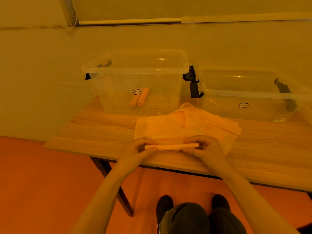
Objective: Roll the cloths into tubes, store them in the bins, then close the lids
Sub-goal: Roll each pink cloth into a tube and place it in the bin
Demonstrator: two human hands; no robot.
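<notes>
A thin rolled cloth tube [171, 146] lies crosswise near the table's front edge. My left hand [141, 148] pinches its left end and my right hand [204, 146] pinches its right end. Behind the tube lies a loose pile of pale cloths [184, 125], partly flat and partly rumpled. The clear left bin [135, 70] stands open behind it, with two rolled tubes [139, 99] on its floor. To the right, the lower clear right bin [249, 95] is also open; I see no cloth in it.
Both bins carry black latch handles [194, 83] at their ends and stand against the wall. The wooden table [94, 129] ends at its left edge near the left bin. My shoes and knees show below the table's front edge.
</notes>
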